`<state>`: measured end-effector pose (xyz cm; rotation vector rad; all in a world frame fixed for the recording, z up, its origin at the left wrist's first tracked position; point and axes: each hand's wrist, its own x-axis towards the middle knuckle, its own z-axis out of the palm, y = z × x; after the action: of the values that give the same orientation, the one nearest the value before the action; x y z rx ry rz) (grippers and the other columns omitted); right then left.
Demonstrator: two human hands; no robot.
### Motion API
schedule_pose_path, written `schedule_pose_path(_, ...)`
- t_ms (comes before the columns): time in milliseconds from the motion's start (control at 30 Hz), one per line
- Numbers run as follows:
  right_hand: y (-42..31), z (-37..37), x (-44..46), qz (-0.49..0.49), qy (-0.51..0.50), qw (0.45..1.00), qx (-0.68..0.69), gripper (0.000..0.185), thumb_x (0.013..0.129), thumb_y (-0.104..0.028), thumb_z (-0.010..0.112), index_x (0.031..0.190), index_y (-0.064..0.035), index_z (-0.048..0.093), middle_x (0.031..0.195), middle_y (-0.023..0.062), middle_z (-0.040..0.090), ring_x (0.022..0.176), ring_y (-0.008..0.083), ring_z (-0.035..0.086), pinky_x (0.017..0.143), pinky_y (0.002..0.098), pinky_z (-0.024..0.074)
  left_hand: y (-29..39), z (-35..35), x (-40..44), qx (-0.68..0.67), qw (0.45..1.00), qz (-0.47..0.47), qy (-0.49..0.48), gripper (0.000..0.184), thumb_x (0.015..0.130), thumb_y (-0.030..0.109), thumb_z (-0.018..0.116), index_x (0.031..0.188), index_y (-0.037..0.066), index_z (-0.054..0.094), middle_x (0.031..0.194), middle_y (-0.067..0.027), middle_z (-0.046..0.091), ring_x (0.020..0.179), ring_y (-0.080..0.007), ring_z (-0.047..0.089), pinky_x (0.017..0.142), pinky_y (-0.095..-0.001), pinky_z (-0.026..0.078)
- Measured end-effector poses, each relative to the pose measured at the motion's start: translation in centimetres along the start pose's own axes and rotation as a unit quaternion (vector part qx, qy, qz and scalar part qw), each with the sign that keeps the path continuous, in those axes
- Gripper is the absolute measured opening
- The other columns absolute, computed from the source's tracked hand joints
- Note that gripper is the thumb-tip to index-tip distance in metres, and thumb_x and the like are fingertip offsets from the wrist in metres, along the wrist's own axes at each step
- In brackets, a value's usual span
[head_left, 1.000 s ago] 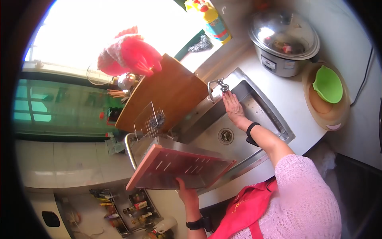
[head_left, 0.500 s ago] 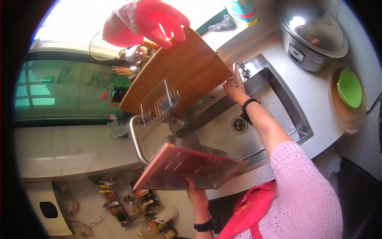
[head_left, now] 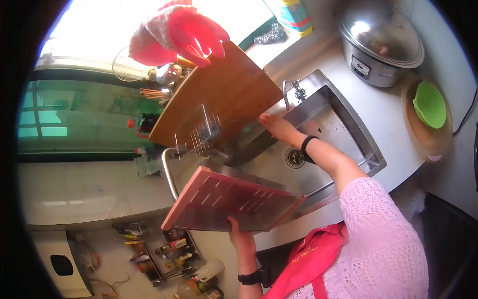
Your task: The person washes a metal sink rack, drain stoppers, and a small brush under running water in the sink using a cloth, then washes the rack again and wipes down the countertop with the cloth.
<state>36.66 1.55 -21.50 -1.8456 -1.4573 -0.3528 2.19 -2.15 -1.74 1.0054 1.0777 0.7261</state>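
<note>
My left hand grips the near edge of a slotted tray with a pink rim, thumb over its face. The tray is tilted over the left end of the steel sink. My right hand reaches across the sink, fingers stretched out, holding nothing that I can see. Close above it is the tap. The drain lies under my right forearm.
A wooden board leans behind the sink, with pink gloves above it. To the right stand a lidded steel cooker and a green bowl. A curved metal pipe is left of the tray. Bottles stand lower left.
My right hand has come away from the tap, moving left and down toward the sink's far edge. My left hand still holds the tray, which has shifted slightly left and up.
</note>
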Motion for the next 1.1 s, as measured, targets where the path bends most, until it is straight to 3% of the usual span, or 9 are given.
schedule_pose_path(167, -1.2, -4.1, -3.3, 0.037, -0.300, 0.952, 0.048, 0.034, 0.087, -0.011, 0.052, 0.121, -0.0074, 0.056, 0.117, 0.0152, 0.059, 0.111, 0.0283, 0.056, 0.088, 0.0411, 0.0516, 0.5, 0.3, 0.6, -0.015, 0.999, -0.003, -0.046, 0.046, 0.096, 0.038, 0.052, 0.132, 0.013, 0.039, 0.122, -0.0049, 0.049, 0.115, -0.0201, 0.048, 0.098, -0.0408, 0.039)
schedule_pose_path(267, -0.1, -7.9, -7.2, 0.012, -0.207, 0.974, 0.091, 0.028, 0.088, -0.008, 0.052, 0.115, -0.0039, 0.058, 0.105, 0.0130, 0.064, 0.092, 0.0260, 0.064, 0.075, 0.0389, 0.0554, 0.1, -0.7, 1.8, -0.028, 0.995, -0.002, -0.099, 0.046, 0.097, 0.037, 0.052, 0.132, 0.012, 0.039, 0.123, -0.0055, 0.050, 0.115, -0.0208, 0.049, 0.098, -0.0414, 0.039)
schedule_pose_path(333, -1.2, -13.1, -8.4, 0.483, -0.137, 0.731, 0.462, 0.024, 0.089, -0.008, 0.049, 0.109, -0.0047, 0.062, 0.093, 0.0120, 0.067, 0.083, 0.0226, 0.067, 0.067, 0.0359, 0.0546, 0.8, 1.8, 1.4, -0.044, 0.989, 0.010, -0.142, 0.045, 0.097, 0.037, 0.051, 0.132, 0.011, 0.041, 0.123, -0.0062, 0.051, 0.115, -0.0211, 0.049, 0.099, -0.0416, 0.039)
schedule_pose_path(367, 0.5, -12.0, -11.0, 0.394, 0.023, 0.870, 0.296, 0.020, 0.088, -0.007, 0.053, 0.106, -0.0022, 0.059, 0.087, 0.0106, 0.066, 0.065, 0.0166, 0.066, 0.055, 0.0274, 0.0544, 0.8, 2.0, 1.6, 0.020, 0.985, 0.031, -0.166, 0.046, 0.097, 0.037, 0.051, 0.132, 0.009, 0.040, 0.121, -0.0068, 0.051, 0.113, -0.0207, 0.050, 0.098, -0.0403, 0.040)
schedule_pose_path(400, 1.7, -13.2, -12.6, 0.457, 0.081, 0.842, 0.276, 0.019, 0.092, -0.013, 0.049, 0.105, -0.0029, 0.060, 0.083, 0.0109, 0.067, 0.070, 0.0172, 0.068, 0.056, 0.0291, 0.0555, 0.6, 2.0, 2.0, 0.083, 0.977, 0.054, -0.189, 0.046, 0.097, 0.036, 0.051, 0.132, 0.007, 0.040, 0.120, -0.0074, 0.052, 0.111, -0.0203, 0.051, 0.096, -0.0390, 0.041)
schedule_pose_path(467, 1.9, -18.5, -14.3, 0.690, 0.096, 0.512, 0.503, 0.029, 0.099, -0.016, 0.035, 0.109, -0.0049, 0.060, 0.091, 0.0111, 0.069, 0.078, 0.0242, 0.069, 0.066, 0.0358, 0.0590, 0.2, 3.3, 2.1, 0.076, 0.973, 0.022, -0.215, 0.047, 0.098, 0.036, 0.051, 0.131, 0.005, 0.041, 0.118, -0.0079, 0.052, 0.109, -0.0194, 0.052, 0.094, -0.0373, 0.043)
schedule_pose_path(533, 3.7, -20.1, -18.2, 0.651, 0.137, 0.388, 0.638, 0.031, 0.100, -0.015, 0.031, 0.114, -0.0045, 0.058, 0.097, 0.0109, 0.068, 0.085, 0.0245, 0.068, 0.071, 0.0381, 0.0596, 0.2, 5.3, 1.8, -0.060, 0.969, -0.085, -0.222, 0.047, 0.097, 0.036, 0.051, 0.130, 0.004, 0.042, 0.117, -0.0077, 0.053, 0.107, -0.0184, 0.053, 0.093, -0.0363, 0.044)
schedule_pose_path(733, -0.6, -27.6, -17.5, 0.579, 0.200, 0.478, 0.629, 0.033, 0.099, -0.008, 0.029, 0.119, -0.0011, 0.054, 0.109, 0.0139, 0.064, 0.091, 0.0232, 0.066, 0.077, 0.0391, 0.0591, -3.2, 7.5, 2.7, 0.005, 0.935, -0.279, -0.216, 0.045, 0.096, 0.043, 0.050, 0.121, 0.006, 0.053, 0.113, -0.0084, 0.062, 0.103, -0.0249, 0.060, 0.091, -0.0421, 0.047)
schedule_pose_path(1100, -7.8, -34.9, -14.1, 0.482, 0.162, 0.573, 0.643, 0.037, 0.096, -0.002, 0.029, 0.128, 0.0003, 0.047, 0.118, 0.0130, 0.060, 0.101, 0.0228, 0.063, 0.087, 0.0354, 0.0551, -11.4, 7.6, 2.8, 0.118, 0.913, -0.353, -0.166, 0.049, 0.098, 0.042, 0.044, 0.123, 0.000, 0.049, 0.114, -0.0160, 0.059, 0.101, -0.0286, 0.061, 0.085, -0.0491, 0.050)
